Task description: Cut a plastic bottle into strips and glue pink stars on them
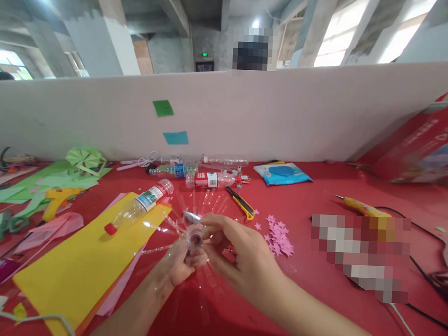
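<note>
A clear plastic bottle top (195, 239) is cut into many thin strips that fan out around its neck like petals. The open mouth of the neck faces me. My left hand (186, 263) is closed around it from below and behind, its fingers partly hidden. From the right, my right hand (242, 250) has its thumb and fingers curled at the neck and the strip bases. A shiny pointed silver piece (192, 217) sticks out just above the neck; I cannot tell what it is. Pink paper stars (279, 237) lie beside my right hand.
A yellow utility knife (241, 203) lies ahead, near several plastic bottles (208, 179) and a wipes pack (282, 173). Left are yellow paper (79, 260), another bottle (140, 206), a yellow glue gun (59, 200) and green scissors (6, 227). A corded yellow tool (359, 207) lies right.
</note>
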A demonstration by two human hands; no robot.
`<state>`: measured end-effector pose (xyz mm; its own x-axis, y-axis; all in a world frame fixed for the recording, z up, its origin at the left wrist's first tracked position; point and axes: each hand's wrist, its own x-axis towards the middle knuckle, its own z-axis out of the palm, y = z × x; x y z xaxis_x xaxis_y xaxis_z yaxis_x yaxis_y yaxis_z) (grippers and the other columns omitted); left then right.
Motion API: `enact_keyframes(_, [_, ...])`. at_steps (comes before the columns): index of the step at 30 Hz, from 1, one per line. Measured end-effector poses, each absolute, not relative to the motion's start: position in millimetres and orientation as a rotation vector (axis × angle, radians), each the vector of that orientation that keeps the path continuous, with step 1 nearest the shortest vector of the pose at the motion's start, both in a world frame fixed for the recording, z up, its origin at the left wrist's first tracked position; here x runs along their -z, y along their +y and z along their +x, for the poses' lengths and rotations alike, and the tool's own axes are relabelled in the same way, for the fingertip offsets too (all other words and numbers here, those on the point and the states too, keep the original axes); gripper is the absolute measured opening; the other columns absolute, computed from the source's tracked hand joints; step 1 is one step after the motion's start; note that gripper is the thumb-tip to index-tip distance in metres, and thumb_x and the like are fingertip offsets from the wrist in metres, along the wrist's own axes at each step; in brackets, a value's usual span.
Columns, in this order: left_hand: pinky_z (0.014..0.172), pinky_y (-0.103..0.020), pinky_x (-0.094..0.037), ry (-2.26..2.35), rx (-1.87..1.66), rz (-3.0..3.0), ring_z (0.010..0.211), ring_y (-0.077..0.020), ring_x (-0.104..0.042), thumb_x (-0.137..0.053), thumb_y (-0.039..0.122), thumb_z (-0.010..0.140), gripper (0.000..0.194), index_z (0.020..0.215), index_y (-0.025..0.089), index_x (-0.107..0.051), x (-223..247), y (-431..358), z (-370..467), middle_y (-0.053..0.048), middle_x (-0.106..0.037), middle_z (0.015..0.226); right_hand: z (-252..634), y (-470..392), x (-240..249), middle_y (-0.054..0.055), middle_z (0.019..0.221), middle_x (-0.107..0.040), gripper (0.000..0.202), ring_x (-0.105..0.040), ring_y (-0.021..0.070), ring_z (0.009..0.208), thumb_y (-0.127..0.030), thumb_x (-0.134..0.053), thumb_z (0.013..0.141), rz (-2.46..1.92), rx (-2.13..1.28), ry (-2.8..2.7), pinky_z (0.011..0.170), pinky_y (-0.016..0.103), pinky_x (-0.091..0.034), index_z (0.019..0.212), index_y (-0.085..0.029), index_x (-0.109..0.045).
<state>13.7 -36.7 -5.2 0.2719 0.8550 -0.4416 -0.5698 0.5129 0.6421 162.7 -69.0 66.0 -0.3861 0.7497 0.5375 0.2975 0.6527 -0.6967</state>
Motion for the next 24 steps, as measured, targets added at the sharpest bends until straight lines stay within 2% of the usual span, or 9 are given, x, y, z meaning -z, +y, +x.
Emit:
enact_keyframes(3, [0.033, -0.016, -0.017, 0.809, -1.026, 0.383, 0.033, -0.0019, -0.021, -0.065, 0.030, 0.071, 0.029, 0.057, 0.016, -0.044, 3.5, -32.6, 12.3, 0.008, -0.036, 0.045, 165.3, -69.0, -69.6, 0.003, 0.086, -0.066, 0.029, -0.059, 0.0104, 0.068, -0.012, -0.051, 0.080, -0.848, -0.551, -1.983, 0.061, 0.021, -0.046, 0.109, -0.017, -0.054])
enact_keyframes(8, [0.031, -0.014, -0.013, 0.757, -1.011, 0.364, 0.030, -0.0014, -0.019, -0.065, 0.028, 0.068, 0.032, 0.053, 0.017, -0.039, 2.4, -27.2, 8.6, 0.011, -0.024, 0.038, 172.1, -66.3, -76.0, 0.001, 0.075, -0.063, 0.020, -0.056, 0.0098, 0.061, -0.008, -0.052, 0.078, -0.945, -0.444, -2.068, 0.056, 0.020, -0.041, 0.095, -0.017, -0.058])
enact_keyframes(11, [0.031, -0.013, -0.015, 0.789, -1.049, 0.395, 0.030, -0.0014, -0.021, -0.065, 0.028, 0.069, 0.031, 0.054, 0.017, -0.040, 3.4, -28.1, 9.2, 0.010, -0.030, 0.039, 171.9, -64.1, -75.7, -0.001, 0.067, -0.062, 0.018, -0.053, 0.0101, 0.055, -0.010, -0.054, 0.077, -1.073, -0.500, -2.189, 0.051, 0.020, -0.036, 0.091, -0.018, -0.061])
enact_keyframes(14, [0.033, -0.014, -0.019, 0.850, -1.077, 0.428, 0.032, -0.0022, -0.026, -0.065, 0.027, 0.069, 0.027, 0.057, 0.016, -0.044, 4.4, -29.6, 10.7, 0.009, -0.036, 0.042, 167.4, -61.7, -71.0, -0.001, 0.068, -0.064, 0.019, -0.053, 0.0104, 0.054, -0.010, -0.054, 0.077, -1.101, -0.478, -2.299, 0.050, 0.020, -0.032, 0.092, -0.019, -0.061])
enact_keyframes(17, [0.034, -0.014, -0.020, 0.860, -1.063, 0.436, 0.033, -0.0020, -0.027, -0.065, 0.027, 0.069, 0.024, 0.058, 0.016, -0.047, 3.7, -29.7, 10.8, 0.008, -0.040, 0.044, 161.5, -59.6, -64.3, 0.000, 0.064, -0.062, 0.011, -0.051, 0.0099, 0.051, -0.014, -0.052, 0.080, -1.087, -0.375, -2.367, 0.049, 0.021, -0.029, 0.075, -0.017, -0.061])
enact_keyframes(19, [0.033, -0.014, -0.017, 0.842, -1.031, 0.417, 0.032, -0.0011, -0.023, -0.065, 0.029, 0.069, 0.026, 0.056, 0.015, -0.047, 2.8, -29.2, 10.2, 0.009, -0.038, 0.043, 158.4, -58.8, -60.4, 0.001, 0.063, -0.063, 0.016, -0.052, 0.0108, 0.051, -0.015, -0.053, 0.081, -1.101, -0.312, -2.430, 0.049, 0.022, -0.029, 0.067, -0.016, -0.060])
enact_keyframes(24, [0.032, -0.014, -0.013, 0.791, -1.000, 0.420, 0.031, -0.0007, -0.018, -0.067, 0.033, 0.066, 0.030, 0.054, 0.015, -0.045, 2.6, -29.5, 10.5, 0.010, -0.033, 0.039, 156.5, -58.8, -57.4, 0.004, 0.063, -0.066, 0.015, -0.053, 0.0121, 0.051, -0.006, -0.055, 0.077, -1.138, -0.197, -2.592, 0.047, 0.024, -0.027, 0.067, -0.015, -0.062])
